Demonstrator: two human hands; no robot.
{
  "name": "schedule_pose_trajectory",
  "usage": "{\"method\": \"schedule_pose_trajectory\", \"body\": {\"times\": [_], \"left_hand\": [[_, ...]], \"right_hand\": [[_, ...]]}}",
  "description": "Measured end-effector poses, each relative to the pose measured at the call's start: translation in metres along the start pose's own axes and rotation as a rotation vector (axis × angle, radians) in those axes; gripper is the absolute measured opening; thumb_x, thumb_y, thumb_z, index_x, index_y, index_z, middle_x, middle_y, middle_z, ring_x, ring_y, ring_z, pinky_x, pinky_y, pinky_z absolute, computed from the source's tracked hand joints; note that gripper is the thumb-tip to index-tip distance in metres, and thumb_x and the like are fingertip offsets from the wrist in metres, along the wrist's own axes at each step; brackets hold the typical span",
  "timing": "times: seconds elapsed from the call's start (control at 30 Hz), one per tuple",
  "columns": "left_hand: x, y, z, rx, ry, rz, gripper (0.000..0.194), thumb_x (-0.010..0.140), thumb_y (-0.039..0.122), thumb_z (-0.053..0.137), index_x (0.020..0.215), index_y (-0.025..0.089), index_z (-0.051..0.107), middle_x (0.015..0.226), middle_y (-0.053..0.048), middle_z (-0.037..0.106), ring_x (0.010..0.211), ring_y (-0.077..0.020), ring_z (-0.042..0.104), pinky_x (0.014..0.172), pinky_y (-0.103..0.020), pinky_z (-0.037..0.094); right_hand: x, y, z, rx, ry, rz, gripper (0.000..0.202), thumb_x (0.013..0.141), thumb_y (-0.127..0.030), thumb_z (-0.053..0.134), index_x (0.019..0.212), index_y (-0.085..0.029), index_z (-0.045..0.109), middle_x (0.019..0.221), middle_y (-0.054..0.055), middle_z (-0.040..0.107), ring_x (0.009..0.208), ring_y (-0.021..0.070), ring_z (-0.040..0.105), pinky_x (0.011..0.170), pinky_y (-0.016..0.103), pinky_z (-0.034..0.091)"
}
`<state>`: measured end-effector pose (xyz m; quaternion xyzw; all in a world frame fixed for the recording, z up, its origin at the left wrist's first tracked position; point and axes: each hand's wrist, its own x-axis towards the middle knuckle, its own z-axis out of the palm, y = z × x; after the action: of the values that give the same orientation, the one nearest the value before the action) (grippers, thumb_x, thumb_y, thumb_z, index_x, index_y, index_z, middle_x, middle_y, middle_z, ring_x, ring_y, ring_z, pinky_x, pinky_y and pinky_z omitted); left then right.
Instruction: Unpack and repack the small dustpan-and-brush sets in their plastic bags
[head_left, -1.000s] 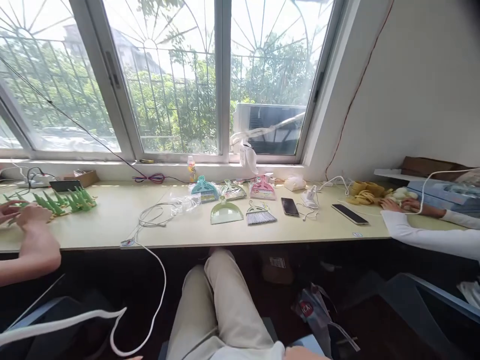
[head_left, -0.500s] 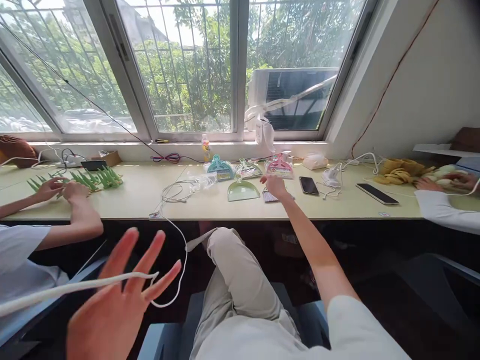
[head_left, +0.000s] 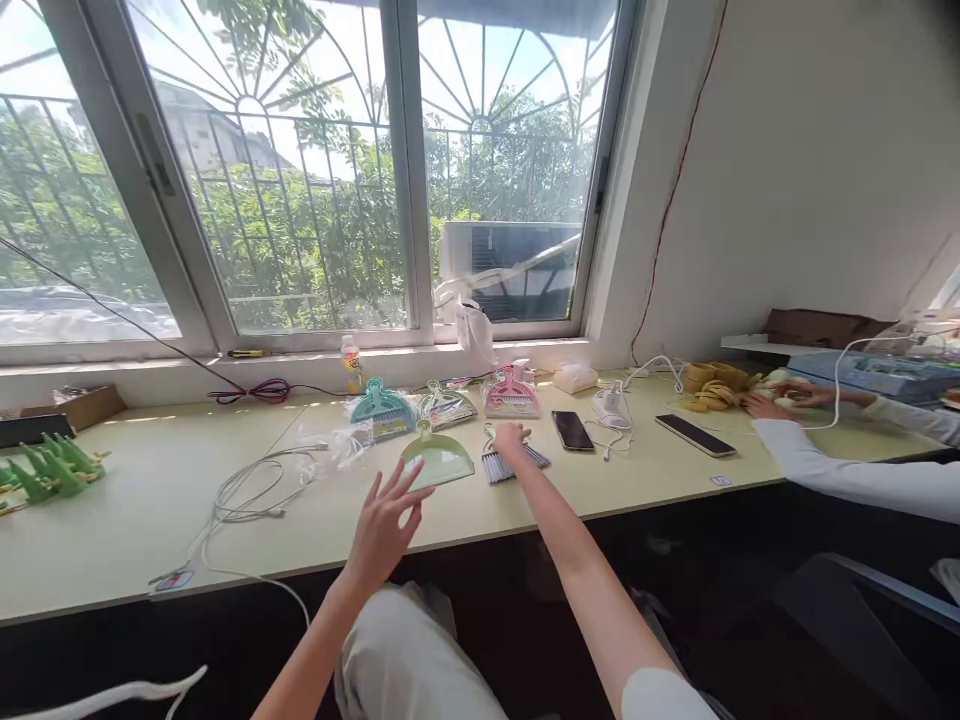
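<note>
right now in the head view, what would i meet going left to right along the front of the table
spiky green pieces, coiled white cable, green dustpan, brush, black phone, second phone

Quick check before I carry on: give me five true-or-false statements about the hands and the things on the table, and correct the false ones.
1. The right hand is at the handle end of the small brush. True.
2. The teal dustpan lies to the right of the pink dustpan. False: it lies to the left.
3. A phone lies to the right of the brush, and a second phone farther right. True.
4. The left hand grips the pink dustpan. False: its fingers are spread by the green dustpan; contact is unclear.
5. The bottle stands upright. True.
</note>
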<state>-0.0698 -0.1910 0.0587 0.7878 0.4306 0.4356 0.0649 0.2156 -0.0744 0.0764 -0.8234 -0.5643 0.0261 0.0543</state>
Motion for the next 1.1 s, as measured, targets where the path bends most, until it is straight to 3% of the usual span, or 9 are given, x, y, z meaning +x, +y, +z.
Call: {"method": "schedule_pose_trajectory", "body": {"times": [0.07, 0.13, 0.2, 0.27, 0.4, 0.53, 0.77, 0.9, 1.1], "left_hand": [[0.051, -0.026, 0.019, -0.004, 0.004, -0.09, 0.033, 0.091, 0.029, 0.05, 0.111, 0.027, 0.075, 0.143, -0.008, 0.062, 0.139, -0.0307, 0.051, 0.117, -0.05, 0.037], [0.091, -0.053, 0.035, 0.041, -0.005, -0.334, 0.03, 0.086, 0.026, 0.055, 0.109, 0.02, 0.074, 0.133, -0.014, 0.067, 0.137, -0.0341, 0.052, 0.114, -0.051, 0.038], [0.115, -0.079, 0.048, 0.062, -0.098, -0.473, 0.028, 0.081, 0.029, 0.064, 0.106, 0.018, 0.072, 0.117, -0.014, 0.072, 0.132, -0.037, 0.054, 0.11, -0.05, 0.04], [0.124, -0.101, 0.059, 0.018, -0.225, -0.468, 0.025, 0.07, 0.024, 0.075, 0.094, 0.02, 0.073, 0.102, -0.011, 0.073, 0.119, -0.0361, 0.062, 0.105, -0.045, 0.044], [0.122, -0.126, 0.076, -0.106, -0.296, -0.519, 0.023, 0.053, 0.015, 0.079, 0.071, 0.023, 0.067, 0.071, -0.003, 0.065, 0.091, -0.0324, 0.067, 0.087, -0.04, 0.049], [0.116, -0.129, 0.085, -0.331, -0.338, -0.614, 0.021, 0.054, 0.016, 0.076, 0.063, 0.021, 0.058, 0.063, -0.002, 0.056, 0.076, -0.0251, 0.062, 0.071, -0.034, 0.048], [0.107, -0.12, 0.09, -0.843, -0.352, -0.69, 0.042, 0.054, 0.012, 0.076, 0.09, 0.022, 0.058, 0.08, 0.001, 0.065, 0.072, -0.0151, 0.061, 0.064, -0.025, 0.047], [0.107, -0.123, 0.093, -1.029, -0.057, -0.806, 0.034, 0.065, 0.021, 0.081, 0.092, 0.02, 0.06, 0.075, 0.0, 0.066, 0.071, -0.0152, 0.064, 0.063, -0.025, 0.048], [0.105, -0.123, 0.103, -1.099, -0.164, -0.734, 0.036, 0.064, 0.029, 0.089, 0.09, 0.014, 0.069, 0.082, -0.006, 0.073, 0.069, -0.0172, 0.067, 0.067, -0.029, 0.052]], "right_hand": [[0.011, -0.001, 0.013, 0.001, -0.016, 0.0, 0.035, 0.082, -0.017, 0.069, 0.116, -0.01, 0.07, 0.118, 0.022, 0.069, 0.116, 0.0335, 0.054, 0.093, 0.047, 0.039], [0.014, -0.001, 0.025, 0.013, -0.006, -0.017, 0.036, 0.083, -0.02, 0.069, 0.118, -0.01, 0.07, 0.122, 0.023, 0.068, 0.12, 0.033, 0.054, 0.096, 0.046, 0.037], [0.013, -0.002, 0.033, 0.027, 0.004, -0.048, 0.04, 0.083, -0.025, 0.071, 0.12, -0.011, 0.069, 0.127, 0.023, 0.066, 0.124, 0.0328, 0.054, 0.099, 0.045, 0.037], [0.013, -0.002, 0.034, 0.035, -0.019, -0.075, 0.044, 0.081, -0.028, 0.074, 0.121, -0.012, 0.069, 0.13, 0.023, 0.065, 0.127, 0.0339, 0.054, 0.101, 0.046, 0.038], [0.012, 0.004, 0.012, 0.084, -0.001, -0.118, 0.034, 0.08, -0.029, 0.071, 0.111, -0.014, 0.073, 0.122, 0.021, 0.07, 0.119, 0.0339, 0.062, 0.097, 0.045, 0.043], [0.007, -0.016, -0.012, 0.134, 0.089, -0.3, 0.028, 0.088, -0.036, 0.062, 0.098, -0.013, 0.076, 0.108, 0.018, 0.074, 0.106, 0.0312, 0.066, 0.091, 0.039, 0.044], [-0.017, -0.103, 0.051, 0.061, 0.189, -0.415, 0.031, 0.093, -0.024, 0.055, 0.117, -0.011, 0.068, 0.126, 0.022, 0.067, 0.117, 0.0306, 0.062, 0.098, 0.039, 0.041], [-0.021, -0.109, 0.068, 0.224, 0.147, -0.473, 0.025, 0.094, -0.035, 0.056, 0.104, -0.015, 0.067, 0.11, 0.015, 0.072, 0.107, 0.0273, 0.065, 0.088, 0.033, 0.042], [-0.026, -0.105, 0.069, 0.356, 0.202, -0.484, 0.019, 0.094, -0.037, 0.055, 0.092, -0.019, 0.062, 0.098, 0.01, 0.072, 0.096, 0.0242, 0.065, 0.083, 0.031, 0.039]]}}
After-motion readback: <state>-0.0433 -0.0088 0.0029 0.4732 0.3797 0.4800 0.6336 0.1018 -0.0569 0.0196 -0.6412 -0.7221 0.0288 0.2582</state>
